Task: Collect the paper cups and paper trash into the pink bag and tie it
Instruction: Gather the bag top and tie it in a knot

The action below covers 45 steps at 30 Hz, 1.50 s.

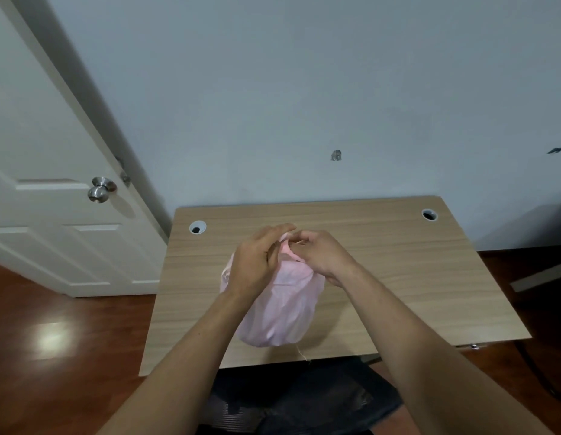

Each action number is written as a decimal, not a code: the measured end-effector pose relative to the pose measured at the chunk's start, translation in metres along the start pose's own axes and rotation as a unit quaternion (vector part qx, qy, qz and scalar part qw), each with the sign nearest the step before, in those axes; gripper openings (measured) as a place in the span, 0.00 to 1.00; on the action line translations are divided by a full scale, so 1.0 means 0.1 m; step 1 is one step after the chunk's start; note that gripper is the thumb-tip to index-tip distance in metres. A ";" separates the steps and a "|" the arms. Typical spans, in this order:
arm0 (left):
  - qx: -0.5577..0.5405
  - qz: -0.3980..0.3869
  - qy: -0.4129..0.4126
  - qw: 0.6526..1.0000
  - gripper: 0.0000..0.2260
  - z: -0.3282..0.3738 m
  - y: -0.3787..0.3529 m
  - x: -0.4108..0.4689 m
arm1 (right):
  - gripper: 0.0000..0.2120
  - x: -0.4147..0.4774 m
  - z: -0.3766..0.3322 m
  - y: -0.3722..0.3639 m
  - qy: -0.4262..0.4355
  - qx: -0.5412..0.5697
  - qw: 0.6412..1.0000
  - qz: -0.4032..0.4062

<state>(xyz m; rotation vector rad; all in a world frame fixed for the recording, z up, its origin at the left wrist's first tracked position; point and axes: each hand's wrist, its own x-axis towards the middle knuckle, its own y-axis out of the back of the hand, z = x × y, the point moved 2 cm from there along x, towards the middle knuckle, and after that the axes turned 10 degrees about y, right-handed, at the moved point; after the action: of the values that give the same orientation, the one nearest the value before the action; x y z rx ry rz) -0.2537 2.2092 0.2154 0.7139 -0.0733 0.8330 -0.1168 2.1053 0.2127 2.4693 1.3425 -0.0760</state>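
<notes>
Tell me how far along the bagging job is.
Collecting looks done: the bag bulges, and no loose cups or paper show on the desk. In hand: the left hand and right hand pinch its gathered top. Left: finishing the knot; the fingers hide whether one has formed.

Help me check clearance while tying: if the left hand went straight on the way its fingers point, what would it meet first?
Likely the wall beyond the desk: the left hand points away and rightward, over the neck of the pink bag. Depth is unclear; it could graze the right hand first.
</notes>
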 end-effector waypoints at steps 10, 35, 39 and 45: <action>-0.122 0.001 0.159 0.980 0.07 -0.08 -0.02 0.02 | 0.25 -0.20 -0.03 0.01 -0.016 0.101 0.994 -0.047; -0.264 -0.175 0.398 0.861 0.16 -0.63 -0.08 -0.23 | 0.30 -0.24 0.29 -0.25 0.036 -0.129 0.988 -0.077; -0.211 -0.095 0.427 0.874 0.17 -0.79 -0.14 -0.31 | 0.32 -0.15 0.45 -0.27 0.063 -0.253 0.964 -0.050; -0.108 0.011 0.485 0.868 0.18 -1.19 -0.01 -0.48 | 0.28 -0.17 0.74 -0.14 0.028 -0.344 0.937 -0.047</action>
<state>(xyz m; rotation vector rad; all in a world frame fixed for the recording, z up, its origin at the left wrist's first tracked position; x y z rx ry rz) -0.3106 2.2491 0.1076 0.0216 0.7254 1.1053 -0.1294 2.0757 0.1427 1.8249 1.2327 0.3829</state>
